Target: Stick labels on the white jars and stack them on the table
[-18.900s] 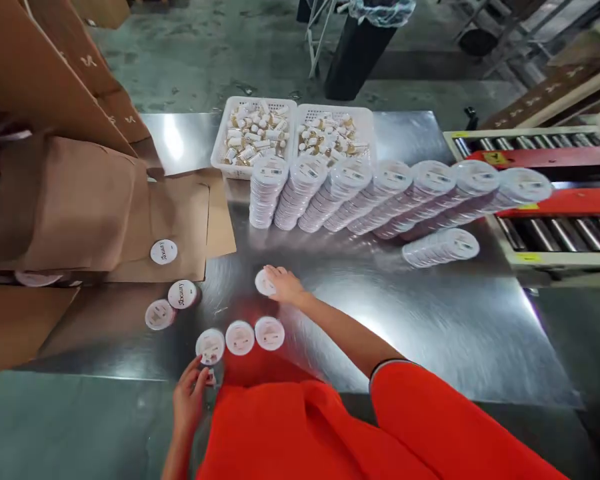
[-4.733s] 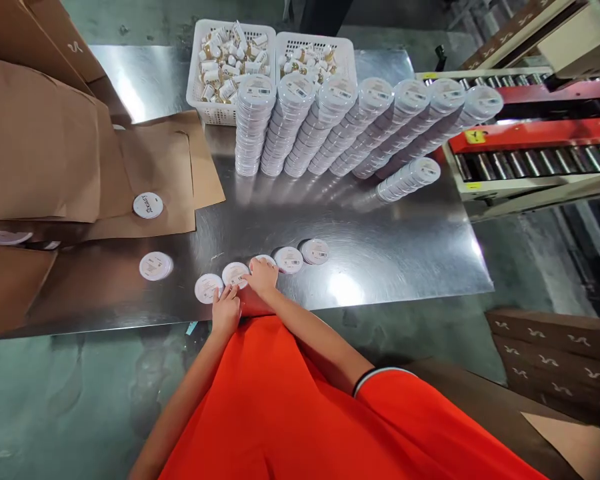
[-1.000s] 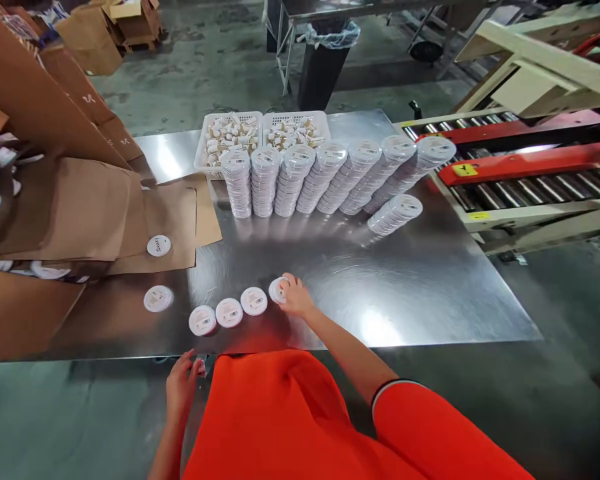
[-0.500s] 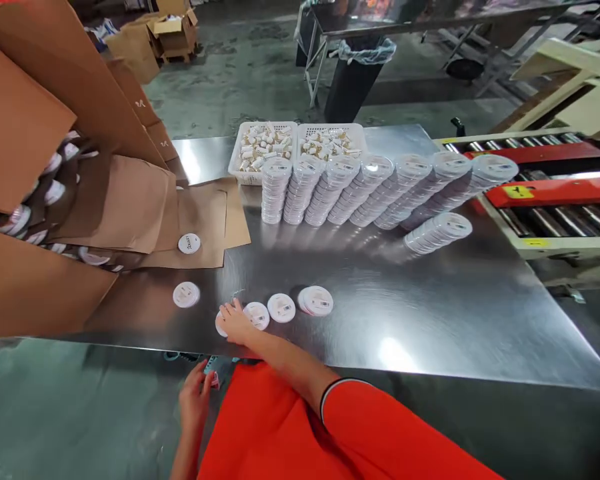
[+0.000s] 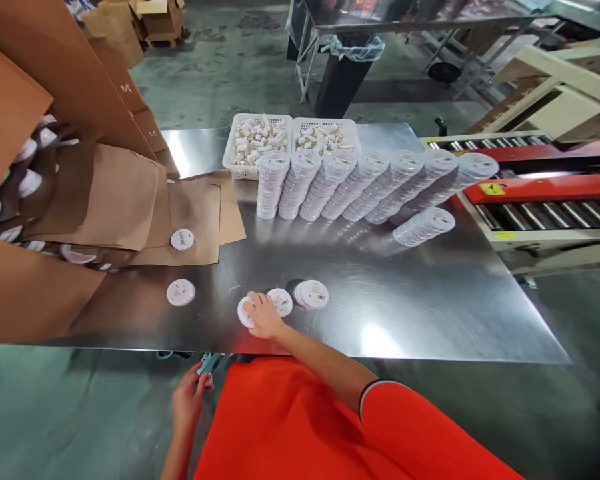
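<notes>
My right hand (image 5: 265, 316) reaches over the metal table, its fingers curled over a small pile of white round labelled discs (image 5: 245, 312). Just right of it lies another white disc (image 5: 281, 302), partly behind the hand, and then a short stack of such discs (image 5: 312, 294) with a barcode on top. Farther left, a separate pile of discs (image 5: 181, 292) sits on the bare metal. Below the table's front edge, my left hand (image 5: 187, 400) has its fingers bent around a small red-and-white thing (image 5: 209, 381), too little of which shows to name.
Tall columns of clear round containers (image 5: 273, 187) stand along the back, one leaning low stack (image 5: 425, 227) at their right. Two white baskets (image 5: 233, 120) hold small white-and-gold pieces. An open cardboard box (image 5: 45, 287) with discs and brown sheets stands left; a roller conveyor (image 5: 545, 220) runs right.
My right hand has moved right with the leftmost disc of the row, bringing it to the neighbouring one. My left hand stays below the table edge. The view has shifted slightly.
</notes>
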Available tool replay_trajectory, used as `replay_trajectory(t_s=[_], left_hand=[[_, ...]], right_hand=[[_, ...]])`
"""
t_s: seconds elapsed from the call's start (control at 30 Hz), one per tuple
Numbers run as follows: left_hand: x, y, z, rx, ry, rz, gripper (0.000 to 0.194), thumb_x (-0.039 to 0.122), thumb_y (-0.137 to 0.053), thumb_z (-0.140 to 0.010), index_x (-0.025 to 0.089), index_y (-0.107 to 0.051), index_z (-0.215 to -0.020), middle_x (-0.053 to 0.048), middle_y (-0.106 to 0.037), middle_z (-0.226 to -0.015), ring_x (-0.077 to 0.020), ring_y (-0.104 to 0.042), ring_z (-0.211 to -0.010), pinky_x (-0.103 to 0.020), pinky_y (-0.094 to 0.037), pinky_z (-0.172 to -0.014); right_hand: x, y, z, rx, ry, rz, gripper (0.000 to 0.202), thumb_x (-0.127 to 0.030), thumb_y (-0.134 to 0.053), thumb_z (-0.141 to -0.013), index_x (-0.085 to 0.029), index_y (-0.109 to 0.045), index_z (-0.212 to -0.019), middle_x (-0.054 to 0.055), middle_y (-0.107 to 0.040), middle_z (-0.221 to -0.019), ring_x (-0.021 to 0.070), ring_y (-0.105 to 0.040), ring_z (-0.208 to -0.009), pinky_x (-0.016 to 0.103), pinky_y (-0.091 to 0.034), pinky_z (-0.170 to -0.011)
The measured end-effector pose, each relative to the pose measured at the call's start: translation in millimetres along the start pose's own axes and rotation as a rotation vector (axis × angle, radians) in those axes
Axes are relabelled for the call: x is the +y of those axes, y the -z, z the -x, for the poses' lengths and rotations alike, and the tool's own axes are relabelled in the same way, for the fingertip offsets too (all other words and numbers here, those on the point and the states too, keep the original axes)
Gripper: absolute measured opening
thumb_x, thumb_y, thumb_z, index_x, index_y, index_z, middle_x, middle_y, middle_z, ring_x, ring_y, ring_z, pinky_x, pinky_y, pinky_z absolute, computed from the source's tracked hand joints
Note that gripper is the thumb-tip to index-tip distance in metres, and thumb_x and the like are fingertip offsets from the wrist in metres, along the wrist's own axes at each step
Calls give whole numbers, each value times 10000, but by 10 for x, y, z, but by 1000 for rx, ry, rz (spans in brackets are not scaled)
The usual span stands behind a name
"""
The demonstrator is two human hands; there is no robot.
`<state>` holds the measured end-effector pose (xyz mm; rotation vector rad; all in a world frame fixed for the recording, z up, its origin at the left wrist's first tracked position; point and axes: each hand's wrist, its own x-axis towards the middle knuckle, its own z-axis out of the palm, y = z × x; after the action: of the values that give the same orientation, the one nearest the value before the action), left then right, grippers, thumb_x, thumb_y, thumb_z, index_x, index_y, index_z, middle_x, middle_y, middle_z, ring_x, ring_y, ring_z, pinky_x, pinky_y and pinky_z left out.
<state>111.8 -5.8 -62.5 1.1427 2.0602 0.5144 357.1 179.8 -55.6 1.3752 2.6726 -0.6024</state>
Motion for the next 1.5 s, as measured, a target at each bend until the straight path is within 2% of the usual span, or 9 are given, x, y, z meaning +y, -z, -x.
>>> replay_trajectory(t_s=[0.1,0.3,0.4,0.53,0.7,0.97,1.23,1.37,1.5], left_hand=[[84,-34,-49,11,-19,5,492,599,-485,-749,215,-713,-543,-174,-739,-1176,-339,-711,-1017,-439,-556,-879],[219,-177,-34,-99,-35,-30,467,583,-472,-746,219,-697,-559,-176,-728,-1200,-345,-700,-1068,-428,-544,-894],[285,-225,-23,-104,-52,-47,443,572,-481,-740,219,-698,-584,-169,-736,-1186,-337,-712,-1033,-414,-548,-881],[398,-249,-15,-122,-40,-77,417,548,-482,-741,224,-679,-567,-157,-757,-1135,-326,-725,-993,-387,-560,-842],[564,-286,2,-125,-59,-130,410,537,-474,-750,228,-687,-586,-151,-761,-1126,-320,-729,-992,-377,-565,-830],[677,-312,102,-79,-50,-200,410,540,-445,-749,236,-706,-664,-140,-755,-1151,-304,-723,-1026,-376,-556,-849],[667,-305,182,-21,6,-132,429,591,-481,-708,224,-704,-697,-162,-783,-1014,-321,-742,-908,-392,-567,-797],[758,-336,89,-36,-42,-121,427,572,-487,-733,209,-713,-739,-141,-789,-918,-313,-738,-915,-411,-562,-855],[781,-339,-29,-55,-93,-122,428,563,-466,-770,219,-695,-657,-134,-777,-1055,-291,-718,-1011,-384,-545,-904]], right_hand=[[246,99,154,115,-125,-5,551,-340,-706,-747,-185,-596,-1264,177,-431,-1478,356,-437,-1249,473,-331,-1037],[565,121,270,109,-259,-9,725,-439,-847,-607,-156,-610,-1230,240,-443,-1474,443,-410,-1309,586,-254,-1100],[703,164,365,271,-266,-134,674,-561,-811,-620,-179,-625,-1144,208,-406,-1521,453,-303,-1407,638,-210,-1125],[1260,163,739,560,-330,-305,420,-398,-680,-771,-189,-594,-1125,175,-449,-1487,344,-429,-1359,523,-360,-1098],[1782,-215,1002,416,-315,-365,532,-380,-784,-617,-192,-604,-1082,189,-380,-1521,389,-443,-1351,558,-412,-1056],[1652,-675,737,608,-427,-551,460,-289,-761,-637,-196,-642,-1072,160,-401,-1497,312,-558,-1210,490,-463,-1036],[1475,-270,869,842,-366,-654,385,-338,-755,-684,-215,-609,-1018,156,-425,-1462,312,-471,-1324,475,-442,-1063],[1091,-36,774,706,-111,-601,471,-379,-816,-651,-212,-638,-1054,163,-435,-1482,329,-463,-1341,474,-424,-1068],[913,-8,654,462,-66,-477,495,-336,-823,-664,-220,-657,-1116,172,-440,-1500,360,-465,-1337,535,-388,-1078]])
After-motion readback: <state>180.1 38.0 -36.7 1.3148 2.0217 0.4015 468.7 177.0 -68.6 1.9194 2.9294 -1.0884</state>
